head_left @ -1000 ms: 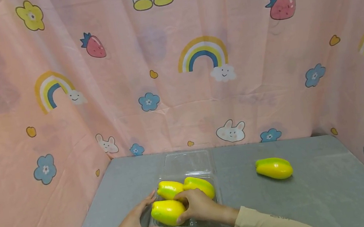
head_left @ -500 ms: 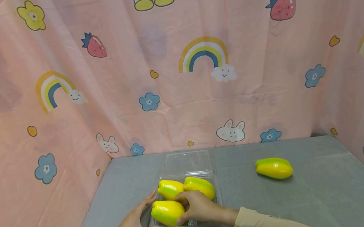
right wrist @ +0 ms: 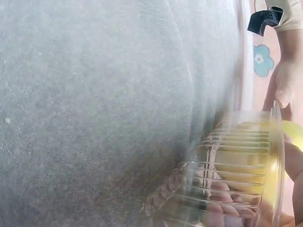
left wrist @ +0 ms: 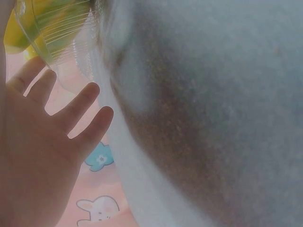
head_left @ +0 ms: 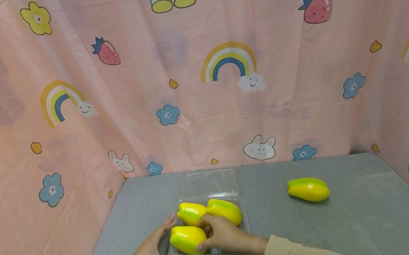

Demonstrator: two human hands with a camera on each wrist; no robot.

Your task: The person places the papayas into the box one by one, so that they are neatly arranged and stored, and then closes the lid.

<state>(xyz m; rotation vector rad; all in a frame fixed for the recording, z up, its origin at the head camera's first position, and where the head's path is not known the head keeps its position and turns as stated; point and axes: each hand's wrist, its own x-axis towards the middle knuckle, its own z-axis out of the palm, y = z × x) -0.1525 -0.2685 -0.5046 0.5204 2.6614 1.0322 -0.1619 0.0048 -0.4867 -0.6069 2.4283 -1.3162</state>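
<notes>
A clear plastic clamshell box (head_left: 211, 184) lies with its lid folded back on the grey table. Inside sit three yellow-green papayas: a front-left one (head_left: 187, 240), a back-left one (head_left: 191, 213) and a back-right one (head_left: 225, 211). My right hand (head_left: 223, 233) holds the front-left papaya by its right end, thumb in front and fingers behind. At the box's left side is my left hand (head_left: 147, 254), its fingers spread and straight; in the left wrist view its fingertips (left wrist: 41, 66) are beside the ribbed wall. The right wrist view shows the papayas blurred through the box wall (right wrist: 241, 156).
Another papaya (head_left: 308, 189) lies alone on the right part of the table (head_left: 353, 219). A pink patterned curtain (head_left: 282, 71) surrounds the table at the back and both sides. Part of a black wrist strap (right wrist: 265, 20) shows in the right wrist view.
My right thumb and fingers have shifted very slightly on the front-left papaya. The left hand, the box and the lone papaya stay where they were.
</notes>
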